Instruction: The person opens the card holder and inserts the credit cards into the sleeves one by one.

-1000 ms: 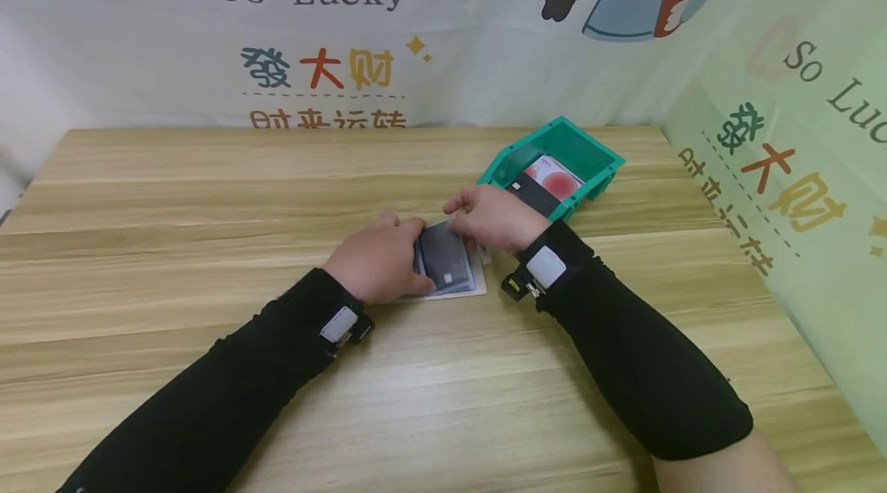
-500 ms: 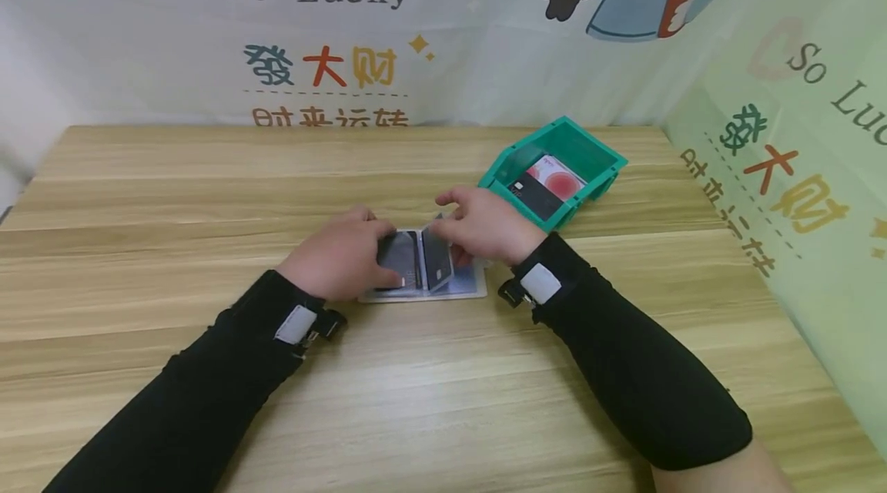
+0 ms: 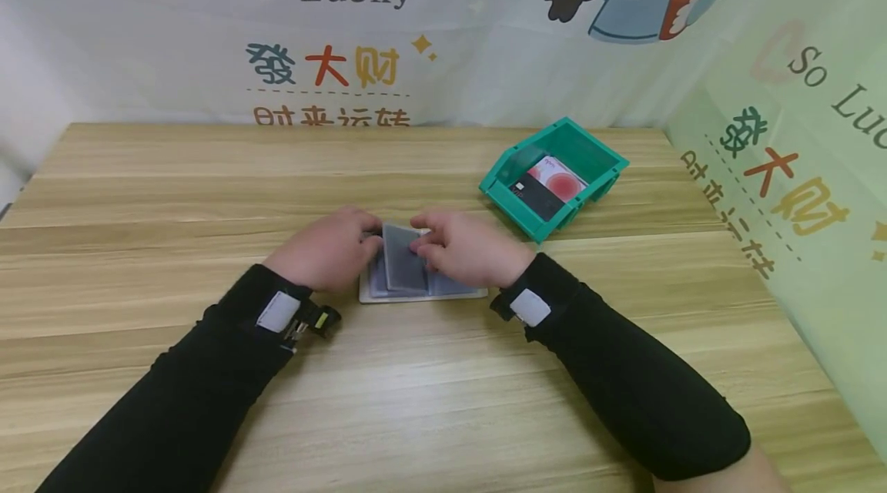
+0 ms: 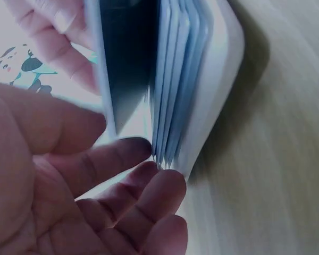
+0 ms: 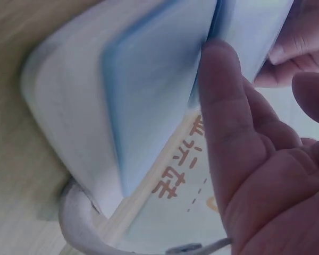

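A card holder (image 3: 453,285) with a pale cover and several clear plastic sleeves lies open on the table. One sleeve leaf (image 3: 404,258) stands tilted up near its left half. My left hand (image 3: 329,250) is at the holder's left edge. In the left wrist view, its fingertips (image 4: 141,149) touch the ends of the stacked sleeves (image 4: 175,79), thumb apart from the index finger. From the right, my right hand (image 3: 478,246) reaches over the holder. One of its straight fingers (image 5: 223,79) touches a sleeve in the right wrist view, with the thumb apart.
A green bin (image 3: 506,204) stands at the back right, holding a black card (image 3: 537,196) and a red-and-white card (image 3: 563,183). A pale strap (image 5: 77,218) hangs off the holder's edge. Printed cloth walls (image 3: 485,77) bound the wooden table (image 3: 208,185) behind and right.
Both hands have shifted left. The right hand has turned a leaf with a dark card leftward; a clear leaf now stands raised between the hands. The bin has stayed in place.
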`<state>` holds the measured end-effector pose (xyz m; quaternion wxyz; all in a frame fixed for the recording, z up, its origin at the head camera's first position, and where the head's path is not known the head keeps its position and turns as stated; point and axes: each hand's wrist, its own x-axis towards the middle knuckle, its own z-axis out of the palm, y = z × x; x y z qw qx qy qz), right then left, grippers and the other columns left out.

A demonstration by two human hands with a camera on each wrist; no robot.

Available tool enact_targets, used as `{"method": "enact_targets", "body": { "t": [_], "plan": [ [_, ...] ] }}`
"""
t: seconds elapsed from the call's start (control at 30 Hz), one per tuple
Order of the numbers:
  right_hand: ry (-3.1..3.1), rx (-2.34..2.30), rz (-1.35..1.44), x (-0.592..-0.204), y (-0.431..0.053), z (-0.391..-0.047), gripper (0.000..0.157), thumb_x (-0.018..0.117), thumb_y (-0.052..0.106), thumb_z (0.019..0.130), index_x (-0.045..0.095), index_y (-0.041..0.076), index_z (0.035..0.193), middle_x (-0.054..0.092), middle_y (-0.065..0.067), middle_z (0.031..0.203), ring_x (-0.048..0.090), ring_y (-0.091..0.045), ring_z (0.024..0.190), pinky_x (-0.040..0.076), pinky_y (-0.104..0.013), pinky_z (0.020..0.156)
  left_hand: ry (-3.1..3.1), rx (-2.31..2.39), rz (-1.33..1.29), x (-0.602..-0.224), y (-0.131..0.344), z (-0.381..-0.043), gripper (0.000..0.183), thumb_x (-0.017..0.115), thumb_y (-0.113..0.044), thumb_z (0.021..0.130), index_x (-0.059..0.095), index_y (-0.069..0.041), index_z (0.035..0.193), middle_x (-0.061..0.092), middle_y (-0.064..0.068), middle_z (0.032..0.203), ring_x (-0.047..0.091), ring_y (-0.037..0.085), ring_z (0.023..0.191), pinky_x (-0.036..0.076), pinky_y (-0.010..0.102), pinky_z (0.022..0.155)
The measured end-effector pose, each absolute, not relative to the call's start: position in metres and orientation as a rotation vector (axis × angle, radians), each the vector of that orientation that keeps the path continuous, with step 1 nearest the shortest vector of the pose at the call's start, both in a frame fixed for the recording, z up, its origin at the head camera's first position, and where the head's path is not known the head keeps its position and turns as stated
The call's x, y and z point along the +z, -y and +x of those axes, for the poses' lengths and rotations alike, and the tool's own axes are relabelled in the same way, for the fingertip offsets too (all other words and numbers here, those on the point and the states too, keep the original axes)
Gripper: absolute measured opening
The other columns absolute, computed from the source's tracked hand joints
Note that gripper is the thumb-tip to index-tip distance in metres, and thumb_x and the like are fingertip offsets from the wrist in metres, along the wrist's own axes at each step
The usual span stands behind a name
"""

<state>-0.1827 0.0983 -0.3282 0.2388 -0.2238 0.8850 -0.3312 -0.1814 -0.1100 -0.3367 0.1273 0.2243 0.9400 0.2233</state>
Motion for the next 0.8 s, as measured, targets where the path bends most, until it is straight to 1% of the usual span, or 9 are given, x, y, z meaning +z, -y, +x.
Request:
{"method": "enact_targets", "body": {
  "t": [0.07, 0.13, 0.2, 0.27, 0.33, 0.47, 0.63, 0.73, 0.8],
  "plan": [
    [-2.456, -0.799, -0.677, -0.328, -0.097, -0.181, 0.047, 0.050, 0.016, 0.097, 0.038, 0.004, 0.141, 0.061, -0.004, 0.120, 0.053, -0.007, 0.103, 0.044, -0.032, 0.092, -2.716, 0.698, 0.615, -0.335, 0.110, -0.182, 0.043, 0.047, -0.026, 0.097, 0.050, 0.001, 0.130, 0.055, 0.014, 0.119, 0.050, 0.023, 0.096, 0.045, 0.044, 0.084],
    [-2.467, -0.722, -0.723, -0.327, -0.097, -0.179, 0.047, 0.049, 0.016, 0.097, 0.038, 0.005, 0.141, 0.060, -0.002, 0.123, 0.048, -0.006, 0.109, 0.041, -0.032, 0.096, -2.702, 0.728, 0.597, -0.336, 0.109, -0.183, 0.053, 0.057, -0.030, 0.093, 0.045, 0.002, 0.134, 0.055, 0.015, 0.119, 0.051, 0.023, 0.095, 0.046, 0.044, 0.083],
    [-2.509, -0.667, -0.729, -0.321, -0.101, -0.181, 0.044, 0.049, 0.018, 0.097, 0.042, 0.007, 0.139, 0.060, -0.001, 0.121, 0.049, -0.006, 0.108, 0.042, -0.032, 0.095, -2.714, 0.710, 0.601, -0.337, 0.108, -0.182, 0.066, 0.068, -0.034, 0.084, 0.044, 0.002, 0.134, 0.055, 0.015, 0.119, 0.051, 0.023, 0.094, 0.046, 0.044, 0.083],
    [-2.603, -0.626, -0.688, -0.310, -0.111, -0.187, 0.038, 0.052, 0.020, 0.096, 0.049, 0.008, 0.132, 0.062, -0.002, 0.114, 0.053, -0.009, 0.099, 0.046, -0.032, 0.088, -2.725, 0.684, 0.609, -0.338, 0.106, -0.181, 0.073, 0.076, -0.036, 0.077, 0.046, 0.000, 0.133, 0.055, 0.013, 0.114, 0.050, 0.023, 0.090, 0.047, 0.042, 0.079],
    [-2.746, -0.550, -0.587, -0.297, -0.128, -0.199, 0.031, 0.054, 0.023, 0.095, 0.056, 0.009, 0.122, 0.063, -0.003, 0.106, 0.054, -0.012, 0.089, 0.048, -0.034, 0.080, -2.745, 0.652, 0.619, -0.339, 0.105, -0.179, 0.069, 0.077, -0.035, 0.076, 0.050, -0.002, 0.130, 0.054, 0.011, 0.109, 0.049, 0.023, 0.088, 0.046, 0.040, 0.076],
    [-2.935, -0.243, -0.312, -0.283, -0.174, -0.236, 0.019, 0.060, 0.023, 0.090, 0.064, 0.006, 0.098, 0.062, -0.008, 0.093, 0.055, -0.021, 0.079, 0.048, -0.039, 0.073, -2.750, 0.640, 0.601, -0.340, 0.105, -0.177, 0.065, 0.077, -0.034, 0.076, 0.053, -0.004, 0.129, 0.052, 0.009, 0.104, 0.048, 0.023, 0.085, 0.046, 0.038, 0.072],
    [-2.798, 0.029, -0.121, -0.292, -0.210, -0.267, 0.024, 0.067, 0.027, 0.081, 0.064, 0.006, 0.071, 0.061, -0.008, 0.077, 0.054, -0.025, 0.073, 0.045, -0.037, 0.064, -2.736, 0.650, 0.597, -0.339, 0.106, -0.176, 0.065, 0.077, -0.034, 0.077, 0.053, -0.004, 0.129, 0.052, 0.009, 0.107, 0.048, 0.023, 0.086, 0.046, 0.038, 0.074],
    [-2.733, 0.075, -0.104, -0.298, -0.212, -0.273, 0.023, 0.070, 0.029, 0.076, 0.065, 0.007, 0.071, 0.060, -0.007, 0.079, 0.053, -0.024, 0.074, 0.044, -0.036, 0.065, -2.738, 0.652, 0.606, -0.340, 0.106, -0.177, 0.065, 0.078, -0.033, 0.076, 0.054, -0.004, 0.129, 0.053, 0.010, 0.108, 0.048, 0.023, 0.086, 0.046, 0.039, 0.075],
    [-2.730, 0.110, -0.114, -0.299, -0.210, -0.274, 0.021, 0.070, 0.027, 0.074, 0.068, 0.007, 0.079, 0.062, -0.007, 0.084, 0.053, -0.024, 0.076, 0.044, -0.036, 0.067, -2.741, 0.657, 0.613, -0.340, 0.106, -0.178, 0.065, 0.078, -0.033, 0.075, 0.054, -0.003, 0.128, 0.053, 0.010, 0.108, 0.048, 0.023, 0.087, 0.046, 0.039, 0.075]
  ]
}}
